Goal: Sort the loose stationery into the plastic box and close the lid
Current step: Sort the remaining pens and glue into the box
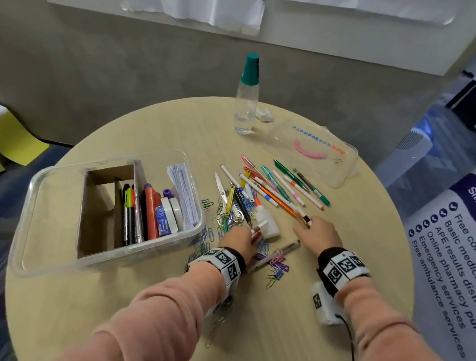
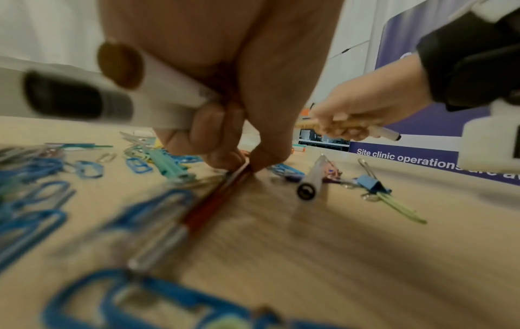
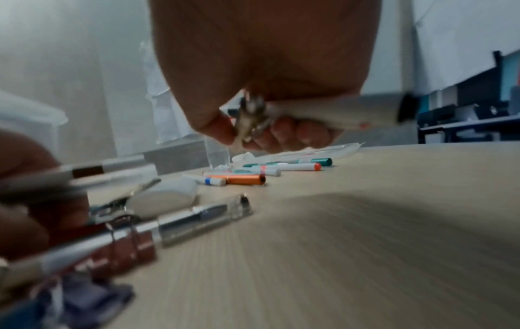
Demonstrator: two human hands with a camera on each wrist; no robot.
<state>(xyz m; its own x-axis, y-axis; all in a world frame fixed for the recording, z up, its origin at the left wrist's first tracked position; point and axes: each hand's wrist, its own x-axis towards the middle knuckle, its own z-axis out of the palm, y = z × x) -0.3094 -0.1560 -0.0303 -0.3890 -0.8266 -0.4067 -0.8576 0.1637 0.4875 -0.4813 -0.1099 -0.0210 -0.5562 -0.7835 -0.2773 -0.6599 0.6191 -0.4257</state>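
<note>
Mid-gathering: left hand (image 2: 225, 93) clamps white markers (image 2: 146, 93), pinching a red pen (image 2: 219, 198); right hand (image 3: 267, 124) grips pens (image 3: 323, 113); next, the box (image 1: 33, 196).

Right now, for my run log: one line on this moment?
left hand: pens held, pinching red pen | right hand: gripping pens | plastic box: open | lid: on table

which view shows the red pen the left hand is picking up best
The left wrist view: the red pen lies along the table with the left hand pinching its far end. The head view shows only a sliver beside the fingers. The right wrist view shows a blurred dark-red shape at most.
</note>
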